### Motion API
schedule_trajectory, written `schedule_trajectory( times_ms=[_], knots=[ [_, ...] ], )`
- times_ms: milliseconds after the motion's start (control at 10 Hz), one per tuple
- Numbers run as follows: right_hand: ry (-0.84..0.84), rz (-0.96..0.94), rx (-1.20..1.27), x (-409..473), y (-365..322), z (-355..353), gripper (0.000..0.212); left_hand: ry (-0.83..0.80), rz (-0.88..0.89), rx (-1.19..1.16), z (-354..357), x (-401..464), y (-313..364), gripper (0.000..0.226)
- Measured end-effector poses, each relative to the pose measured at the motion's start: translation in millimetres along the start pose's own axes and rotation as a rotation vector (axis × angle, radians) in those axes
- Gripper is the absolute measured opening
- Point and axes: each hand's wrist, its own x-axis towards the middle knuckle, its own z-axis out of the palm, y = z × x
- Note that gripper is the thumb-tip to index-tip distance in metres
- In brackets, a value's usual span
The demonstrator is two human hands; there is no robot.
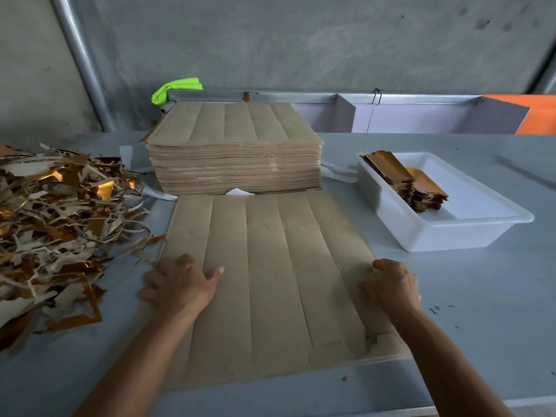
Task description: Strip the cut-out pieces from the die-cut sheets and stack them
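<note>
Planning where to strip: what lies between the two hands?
In the head view, only the flat die-cut sheet spans between left hand and right hand.

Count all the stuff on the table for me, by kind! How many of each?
Hands: 2, left hand and right hand
Sheet being worked: 1
Sheet stack: 1
White tray: 1
Stacks of pieces in the tray: 2
Scrap heap: 1
Green thing: 1
Total: 9
</note>
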Motion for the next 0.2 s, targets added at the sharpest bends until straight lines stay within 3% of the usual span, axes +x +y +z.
schedule_trajectory(
  times_ms=[100,200],
  knots=[
    [-0.005,-0.077,-0.057,-1.1,4.3,-4.8,0.041,0.033,0.024,0.018,-2.6,-1.9,-4.7,0.056],
    [0.093,-0.145,-0.071,-4.3,4.7,-4.1,0.047,0.242,0.162,0.048,-6.6,-4.2,-5.2,0.033]
  ],
)
